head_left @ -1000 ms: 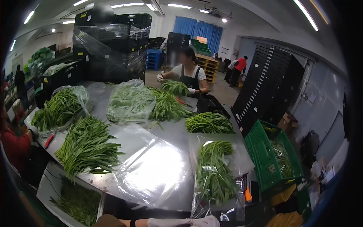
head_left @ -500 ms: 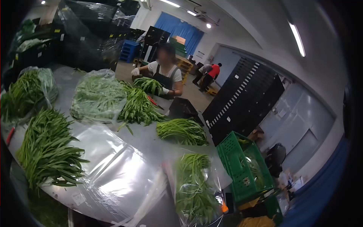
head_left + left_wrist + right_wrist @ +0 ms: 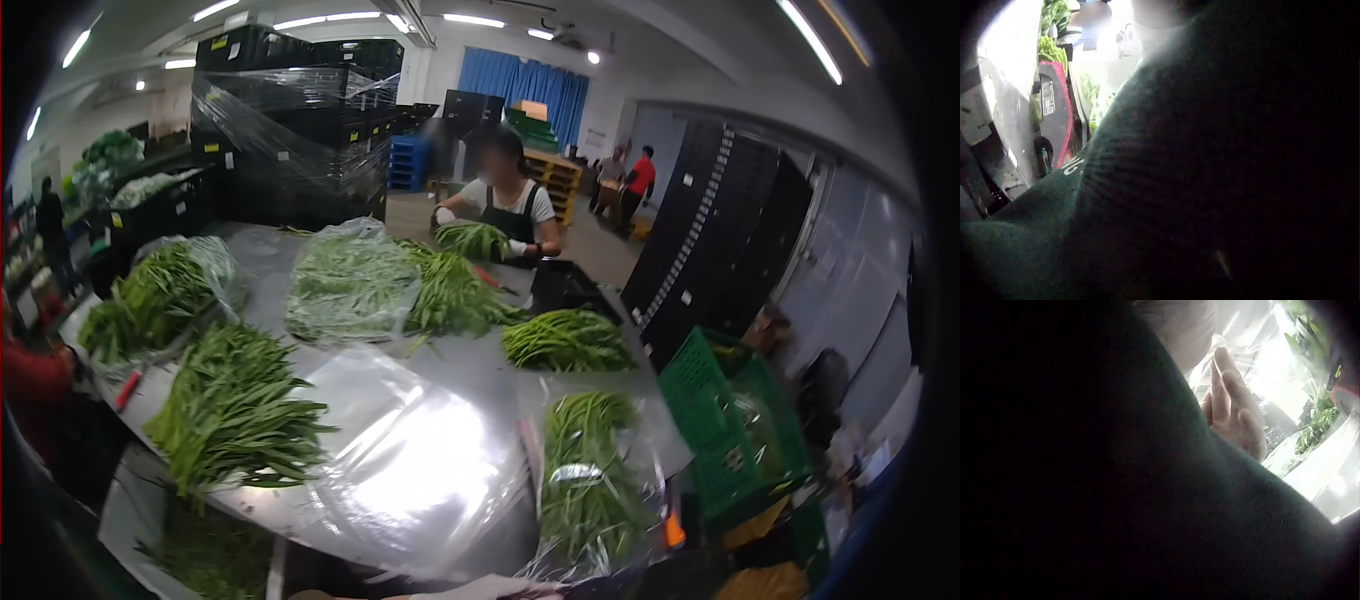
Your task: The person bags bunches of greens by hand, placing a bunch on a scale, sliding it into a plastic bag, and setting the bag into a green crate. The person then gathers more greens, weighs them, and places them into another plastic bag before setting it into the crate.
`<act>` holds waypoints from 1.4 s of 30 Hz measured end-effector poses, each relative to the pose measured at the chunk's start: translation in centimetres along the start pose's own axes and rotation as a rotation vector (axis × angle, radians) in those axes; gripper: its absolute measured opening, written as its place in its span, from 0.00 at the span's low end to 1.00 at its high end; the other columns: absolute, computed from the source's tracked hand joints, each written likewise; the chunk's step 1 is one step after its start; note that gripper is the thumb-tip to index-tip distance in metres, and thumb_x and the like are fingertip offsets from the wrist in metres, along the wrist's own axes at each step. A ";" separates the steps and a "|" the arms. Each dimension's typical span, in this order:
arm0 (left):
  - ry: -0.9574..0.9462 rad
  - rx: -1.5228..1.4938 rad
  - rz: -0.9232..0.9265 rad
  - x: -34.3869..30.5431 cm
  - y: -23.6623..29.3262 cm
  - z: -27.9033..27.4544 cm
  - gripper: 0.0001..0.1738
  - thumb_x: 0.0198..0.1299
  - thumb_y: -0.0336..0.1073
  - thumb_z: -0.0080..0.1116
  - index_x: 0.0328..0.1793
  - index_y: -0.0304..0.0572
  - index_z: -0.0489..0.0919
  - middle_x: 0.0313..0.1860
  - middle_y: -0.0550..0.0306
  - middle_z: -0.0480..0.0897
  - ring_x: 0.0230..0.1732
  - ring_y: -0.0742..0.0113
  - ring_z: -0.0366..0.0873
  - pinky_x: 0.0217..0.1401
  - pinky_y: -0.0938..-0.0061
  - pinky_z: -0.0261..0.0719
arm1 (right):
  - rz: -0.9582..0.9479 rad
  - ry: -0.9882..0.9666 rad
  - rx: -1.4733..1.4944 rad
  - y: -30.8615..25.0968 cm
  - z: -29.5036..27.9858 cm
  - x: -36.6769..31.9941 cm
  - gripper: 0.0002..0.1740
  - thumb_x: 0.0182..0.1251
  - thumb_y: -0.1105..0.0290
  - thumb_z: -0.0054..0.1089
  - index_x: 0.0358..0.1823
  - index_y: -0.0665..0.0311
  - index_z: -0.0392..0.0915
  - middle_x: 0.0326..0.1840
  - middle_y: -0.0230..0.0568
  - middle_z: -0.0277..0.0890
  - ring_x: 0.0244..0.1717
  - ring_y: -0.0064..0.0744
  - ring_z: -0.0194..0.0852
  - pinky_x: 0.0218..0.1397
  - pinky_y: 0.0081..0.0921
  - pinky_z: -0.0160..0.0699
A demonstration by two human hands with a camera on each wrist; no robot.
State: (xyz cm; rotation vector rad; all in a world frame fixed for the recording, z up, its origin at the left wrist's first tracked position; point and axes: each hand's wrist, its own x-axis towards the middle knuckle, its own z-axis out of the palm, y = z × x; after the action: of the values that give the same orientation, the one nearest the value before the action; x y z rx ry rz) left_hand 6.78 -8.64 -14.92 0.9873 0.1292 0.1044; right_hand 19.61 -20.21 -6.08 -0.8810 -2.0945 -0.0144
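A clear plastic bag [image 3: 590,480] of long leafy greens lies at the near right of the metal table, its mouth drawn toward me. My gloved left hand [image 3: 490,588] shows only at the bottom edge of the head view, by that mouth. In the right wrist view the left hand [image 3: 1238,419] pinches thin clear plastic at its fingertips. Close above it is part of my right hand [image 3: 1185,331]; its fingers are hidden, so I cannot tell their grip. Dark cloth fills most of both wrist views.
Flat empty bags [image 3: 400,460] lie mid-table, with loose greens [image 3: 235,410] to their left. Behind are a bagged bunch [image 3: 350,275] and more greens [image 3: 565,340]. A green crate [image 3: 735,430] stands right. Across the table, a person [image 3: 515,205] handles greens.
The head view swung right and tilted, then came back. My left forearm and hand have sunk almost below the frame. The bag of greens appears slightly farther right.
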 end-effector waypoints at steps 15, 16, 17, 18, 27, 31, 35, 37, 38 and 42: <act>0.351 -0.097 -0.134 -3.3 9.8 10.6 0.24 0.73 0.43 0.53 0.59 0.27 0.82 0.57 0.47 0.86 0.53 0.65 0.82 0.65 0.71 0.75 | 0.138 0.219 0.264 -4.6 -7.3 -6.5 0.10 0.56 0.74 0.73 0.40 0.60 0.87 0.35 0.32 0.79 0.33 0.35 0.81 0.34 0.30 0.78; 0.354 -0.176 -0.164 -3.6 10.6 11.9 0.24 0.72 0.44 0.54 0.58 0.27 0.83 0.56 0.46 0.86 0.52 0.64 0.82 0.65 0.72 0.75 | 0.240 0.357 0.398 -5.1 -9.2 -7.1 0.09 0.52 0.77 0.78 0.35 0.60 0.89 0.35 0.32 0.79 0.33 0.31 0.82 0.35 0.28 0.81; 0.337 -0.072 -0.175 -4.0 9.8 10.9 0.24 0.72 0.44 0.54 0.57 0.27 0.84 0.55 0.45 0.87 0.52 0.65 0.82 0.64 0.72 0.75 | 0.257 0.511 0.608 -4.8 -11.1 -9.3 0.15 0.52 0.78 0.80 0.43 0.60 0.89 0.41 0.34 0.81 0.31 0.28 0.81 0.34 0.28 0.81; 0.316 0.028 -0.183 -4.3 8.7 9.2 0.24 0.71 0.44 0.55 0.56 0.27 0.84 0.54 0.45 0.87 0.52 0.65 0.82 0.63 0.73 0.75 | 0.449 0.806 0.466 -7.3 -13.0 -10.3 0.15 0.64 0.72 0.73 0.52 0.59 0.83 0.44 0.35 0.80 0.34 0.28 0.81 0.37 0.26 0.82; 0.300 0.182 -0.298 -4.9 4.5 4.8 0.21 0.71 0.28 0.61 0.69 0.30 0.79 0.58 0.54 0.85 0.55 0.73 0.82 0.61 0.79 0.80 | 1.450 1.091 -0.410 -8.9 -26.8 -56.0 0.16 0.66 0.67 0.64 0.53 0.65 0.80 0.45 0.38 0.81 0.42 0.33 0.78 0.52 0.30 0.80; 0.385 0.420 -0.156 -5.1 5.3 7.9 0.25 0.70 0.30 0.64 0.72 0.34 0.76 0.58 0.57 0.85 0.54 0.74 0.82 0.61 0.77 0.80 | 2.193 -0.377 -0.541 -15.8 -25.3 -59.6 0.26 0.43 0.62 0.81 0.46 0.66 0.88 0.47 0.53 0.88 0.50 0.49 0.87 0.56 0.40 0.84; 0.404 0.549 -0.029 -5.4 3.9 5.1 0.38 0.63 0.27 0.69 0.80 0.37 0.68 0.58 0.59 0.83 0.56 0.74 0.80 0.61 0.75 0.80 | 1.912 -0.077 -0.906 -16.1 -28.5 -54.7 0.24 0.48 0.69 0.76 0.49 0.69 0.85 0.44 0.53 0.87 0.48 0.51 0.87 0.54 0.41 0.82; 0.358 0.520 -0.001 -5.6 4.7 5.1 0.49 0.58 0.27 0.72 0.85 0.39 0.59 0.59 0.55 0.83 0.56 0.72 0.80 0.63 0.72 0.79 | 1.644 0.019 -1.167 -14.7 -29.4 -43.7 0.17 0.57 0.73 0.69 0.50 0.68 0.83 0.43 0.52 0.85 0.47 0.51 0.85 0.53 0.43 0.82; 0.353 0.558 0.013 -5.5 5.1 5.0 0.52 0.56 0.30 0.74 0.86 0.39 0.58 0.59 0.55 0.83 0.56 0.71 0.80 0.63 0.71 0.79 | 1.430 0.120 -1.200 -13.5 -29.6 -38.6 0.14 0.62 0.75 0.66 0.49 0.67 0.82 0.43 0.52 0.83 0.46 0.50 0.85 0.51 0.43 0.81; 0.366 0.630 0.144 -5.6 4.8 4.4 0.60 0.53 0.43 0.81 0.87 0.39 0.56 0.58 0.53 0.84 0.54 0.70 0.81 0.63 0.72 0.79 | 1.252 0.316 -0.654 -7.9 -25.8 -20.6 0.09 0.60 0.76 0.67 0.43 0.65 0.83 0.37 0.44 0.79 0.36 0.46 0.79 0.41 0.37 0.76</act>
State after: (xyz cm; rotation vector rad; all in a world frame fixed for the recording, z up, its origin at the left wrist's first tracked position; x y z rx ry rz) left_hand 1.83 -10.46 -8.18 1.6008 0.4454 0.3944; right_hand 41.22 -46.08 -1.75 -2.2640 -0.9467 -0.1671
